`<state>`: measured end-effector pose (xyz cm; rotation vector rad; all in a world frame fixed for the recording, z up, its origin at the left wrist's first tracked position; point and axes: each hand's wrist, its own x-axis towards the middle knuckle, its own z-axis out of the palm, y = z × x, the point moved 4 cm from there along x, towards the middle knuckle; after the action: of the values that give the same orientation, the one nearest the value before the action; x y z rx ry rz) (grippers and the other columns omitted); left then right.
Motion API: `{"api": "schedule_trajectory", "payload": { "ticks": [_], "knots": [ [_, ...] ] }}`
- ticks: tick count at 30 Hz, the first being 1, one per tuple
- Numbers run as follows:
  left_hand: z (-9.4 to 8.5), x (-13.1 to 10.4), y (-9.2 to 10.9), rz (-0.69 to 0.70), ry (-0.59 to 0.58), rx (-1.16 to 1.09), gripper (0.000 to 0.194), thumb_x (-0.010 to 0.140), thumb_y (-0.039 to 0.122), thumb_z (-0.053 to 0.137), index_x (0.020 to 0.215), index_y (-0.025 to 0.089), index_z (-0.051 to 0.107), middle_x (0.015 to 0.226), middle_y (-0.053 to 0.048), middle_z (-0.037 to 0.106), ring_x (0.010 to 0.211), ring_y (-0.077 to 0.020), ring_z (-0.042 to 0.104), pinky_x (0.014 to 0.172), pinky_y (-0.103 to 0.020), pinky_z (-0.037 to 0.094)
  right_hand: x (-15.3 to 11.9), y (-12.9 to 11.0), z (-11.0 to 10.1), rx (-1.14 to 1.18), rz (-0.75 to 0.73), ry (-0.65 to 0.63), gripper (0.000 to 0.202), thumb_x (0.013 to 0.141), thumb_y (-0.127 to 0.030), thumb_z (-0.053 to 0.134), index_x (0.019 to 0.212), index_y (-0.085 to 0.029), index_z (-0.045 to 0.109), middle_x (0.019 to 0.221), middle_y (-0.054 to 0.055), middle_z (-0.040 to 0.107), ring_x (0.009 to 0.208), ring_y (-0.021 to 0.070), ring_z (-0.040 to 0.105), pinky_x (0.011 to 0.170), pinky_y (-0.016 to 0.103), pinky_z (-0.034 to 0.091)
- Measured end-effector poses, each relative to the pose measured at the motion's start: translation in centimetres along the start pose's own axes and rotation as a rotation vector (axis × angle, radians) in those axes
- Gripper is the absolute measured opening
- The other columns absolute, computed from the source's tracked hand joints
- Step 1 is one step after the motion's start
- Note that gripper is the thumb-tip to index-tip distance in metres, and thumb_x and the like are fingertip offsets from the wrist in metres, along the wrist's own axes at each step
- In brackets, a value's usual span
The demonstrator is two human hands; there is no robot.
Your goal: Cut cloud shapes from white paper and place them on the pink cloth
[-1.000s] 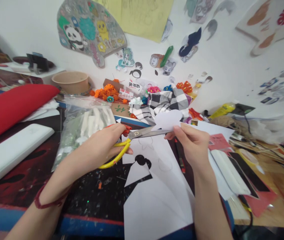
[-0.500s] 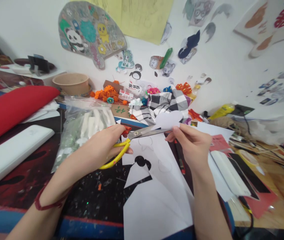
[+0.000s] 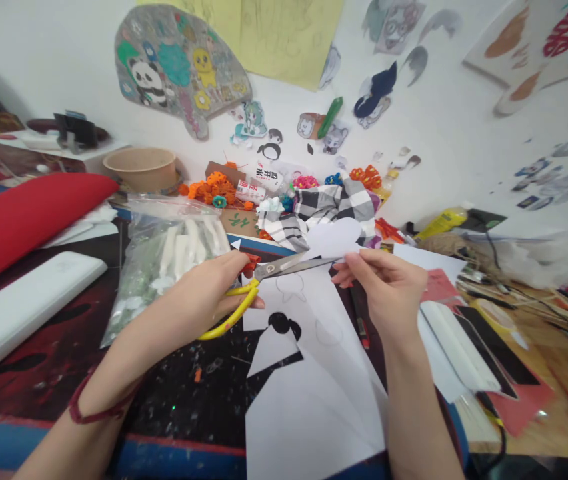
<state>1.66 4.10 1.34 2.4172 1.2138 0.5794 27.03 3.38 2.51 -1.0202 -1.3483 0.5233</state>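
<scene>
My left hand point(image 3: 219, 283) is closed round the yellow-handled scissors point(image 3: 237, 320), whose metal blades reach to the right. Between the blades is the lower edge of a white paper piece point(image 3: 333, 238) with a rounded, lobed outline. My right hand point(image 3: 381, 280) pinches this piece at its lower right, close to the blade tips. Below both hands lies a large white paper sheet point(image 3: 314, 413) with cut-out gaps and faint drawn outlines. A small white paper scrap point(image 3: 273, 350) rests beside one gap.
At the left are a clear bag of white and green pieces point(image 3: 149, 267), a white oblong device point(image 3: 34, 310) and a red cover point(image 3: 29, 220). Orange craft flowers point(image 3: 217, 187) and checked cloth point(image 3: 284, 230) sit at the back. Tape point(image 3: 497, 317) lies right.
The paper piece has tilted slightly between the blades, and its top edge sits a little higher. Both hands keep nearly the same place and grip; the whole view has shifted slightly.
</scene>
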Motion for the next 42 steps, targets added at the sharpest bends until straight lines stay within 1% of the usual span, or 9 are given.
{"api": "schedule_trajectory", "payload": {
  "ticks": [4, 9, 14, 21, 27, 31, 42],
  "knots": [
    [0.02, 0.02, -0.10, -0.009, 0.004, -0.005, 0.030, 0.092, 0.048, 0.056, 0.102, 0.020, 0.052, 0.096, -0.006, 0.063, 0.081, -0.0206, 0.060, 0.071, -0.030, 0.045, 0.16, 0.08, -0.15, 0.007, -0.020, 0.011, 0.011, 0.080, -0.028, 0.077, 0.078, -0.019, 0.074, 0.063, 0.002, 0.073, 0.047, 0.0160, 0.067, 0.043, 0.026, 0.056],
    [-0.03, 0.05, -0.02, -0.014, 0.010, 0.006, 0.031, 0.090, 0.049, 0.058, 0.097, 0.019, 0.053, 0.092, -0.004, 0.063, 0.077, -0.0193, 0.058, 0.068, -0.029, 0.044, 0.20, 0.12, -0.16, 0.008, -0.032, 0.011, 0.009, 0.081, -0.027, 0.076, 0.078, -0.019, 0.074, 0.063, 0.001, 0.073, 0.047, 0.0157, 0.067, 0.043, 0.026, 0.056],
    [-0.09, 0.04, 0.08, -0.018, 0.009, -0.006, 0.028, 0.091, 0.046, 0.058, 0.094, 0.019, 0.052, 0.091, -0.003, 0.062, 0.076, -0.0183, 0.057, 0.068, -0.028, 0.042, 0.16, 0.07, -0.11, 0.023, -0.031, 0.003, 0.007, 0.081, -0.024, 0.076, 0.078, -0.019, 0.074, 0.063, 0.001, 0.073, 0.047, 0.0152, 0.067, 0.043, 0.025, 0.056],
    [-0.03, 0.07, 0.11, -0.026, 0.011, -0.004, 0.029, 0.091, 0.047, 0.059, 0.091, 0.020, 0.050, 0.086, -0.002, 0.060, 0.072, -0.0173, 0.055, 0.065, -0.028, 0.041, 0.19, 0.09, -0.11, 0.035, -0.017, 0.002, 0.006, 0.080, -0.024, 0.077, 0.077, -0.019, 0.075, 0.063, 0.001, 0.074, 0.047, 0.0148, 0.067, 0.043, 0.024, 0.056],
    [0.22, 0.01, -0.24, -0.022, -0.004, -0.056, 0.029, 0.093, 0.048, 0.055, 0.094, 0.020, 0.050, 0.089, -0.002, 0.061, 0.074, -0.0171, 0.056, 0.065, -0.027, 0.041, 0.12, 0.17, -0.13, 0.042, -0.021, -0.007, 0.004, 0.081, -0.022, 0.076, 0.078, -0.019, 0.075, 0.063, 0.001, 0.073, 0.047, 0.0137, 0.067, 0.044, 0.023, 0.055],
    [0.31, 0.06, -0.45, -0.023, 0.010, -0.040, 0.029, 0.092, 0.047, 0.058, 0.093, 0.019, 0.050, 0.086, 0.000, 0.060, 0.072, -0.0160, 0.055, 0.064, -0.026, 0.040, 0.15, 0.02, -0.10, 0.056, -0.033, -0.021, 0.003, 0.082, -0.020, 0.075, 0.078, -0.020, 0.076, 0.063, 0.000, 0.074, 0.048, 0.0132, 0.067, 0.044, 0.022, 0.055],
    [0.24, -0.04, -0.33, -0.029, 0.011, -0.034, 0.026, 0.092, 0.043, 0.058, 0.087, 0.020, 0.047, 0.082, 0.002, 0.057, 0.069, -0.0142, 0.051, 0.062, -0.025, 0.038, 0.10, -0.05, -0.11, 0.086, -0.036, -0.031, 0.003, 0.081, -0.018, 0.075, 0.079, -0.019, 0.075, 0.063, 0.001, 0.074, 0.047, 0.0143, 0.068, 0.044, 0.023, 0.055]
  ]
}}
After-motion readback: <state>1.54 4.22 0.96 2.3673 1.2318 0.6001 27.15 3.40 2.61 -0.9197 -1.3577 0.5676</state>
